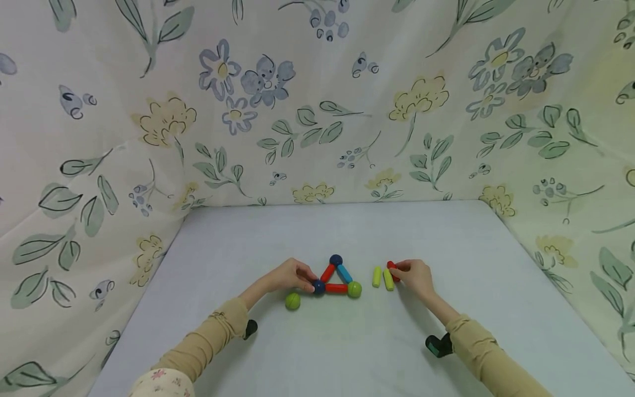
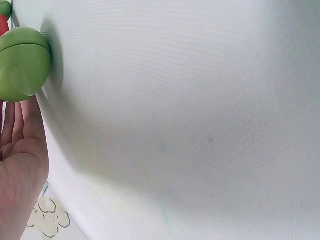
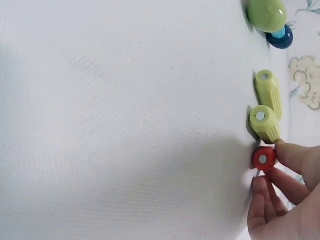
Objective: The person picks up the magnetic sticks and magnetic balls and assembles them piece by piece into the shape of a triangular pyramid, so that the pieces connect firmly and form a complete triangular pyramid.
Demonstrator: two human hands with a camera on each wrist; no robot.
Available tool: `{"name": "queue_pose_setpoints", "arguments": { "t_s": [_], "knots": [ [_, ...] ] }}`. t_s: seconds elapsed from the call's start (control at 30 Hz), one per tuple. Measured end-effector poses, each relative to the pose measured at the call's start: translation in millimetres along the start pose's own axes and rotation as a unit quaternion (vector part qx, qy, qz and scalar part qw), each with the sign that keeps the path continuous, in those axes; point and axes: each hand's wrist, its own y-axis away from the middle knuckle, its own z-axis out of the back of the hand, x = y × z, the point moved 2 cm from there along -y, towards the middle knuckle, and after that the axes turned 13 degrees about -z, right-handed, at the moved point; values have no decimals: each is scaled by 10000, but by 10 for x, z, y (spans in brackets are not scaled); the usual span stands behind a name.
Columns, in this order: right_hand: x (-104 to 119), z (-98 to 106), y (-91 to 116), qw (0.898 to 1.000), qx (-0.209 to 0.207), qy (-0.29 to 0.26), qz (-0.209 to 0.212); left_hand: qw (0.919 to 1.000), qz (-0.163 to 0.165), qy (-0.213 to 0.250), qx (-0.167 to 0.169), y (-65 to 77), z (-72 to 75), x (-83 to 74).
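Observation:
A triangle of sticks and balls lies on the white table: two red sticks (image 1: 336, 288), a blue stick (image 1: 344, 273), a dark blue ball (image 1: 335, 259) at the top, a green ball (image 1: 354, 289) at lower right and another dark blue ball (image 1: 319, 286) at lower left. My left hand (image 1: 292, 275) holds that lower-left ball between thumb and fingers. A loose green ball (image 2: 24, 64) sits just in front of this hand. My right hand (image 1: 414, 275) pinches a red stick (image 3: 264, 158) with a metal disc in its end. Beside it lie two yellow-green sticks (image 3: 265, 123).
The white table (image 1: 238, 237) runs back to a flowered cloth (image 1: 317, 99), which also hangs along both sides. Dark wrist-worn devices (image 1: 439, 345) show below both forearms.

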Motion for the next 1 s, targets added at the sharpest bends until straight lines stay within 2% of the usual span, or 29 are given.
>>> {"name": "queue_pose_setpoints", "arguments": {
  "t_s": [0.1, 0.43, 0.73, 1.0],
  "knots": [
    [7, -1, 13, 10000, 23, 25, 8, 10000, 9, 16, -14, -4, 1, 5],
    [3, 9, 22, 9989, -184, 118, 405, 10000, 11, 24, -34, 2, -5, 1],
    [3, 50, -11, 9974, -131, -371, 597, 10000, 48, -59, -46, 5, -1, -5],
    [120, 47, -14, 9940, 0, -917, 594, 9999, 22, -101, -41, -6, -1, 9]
  ]
}}
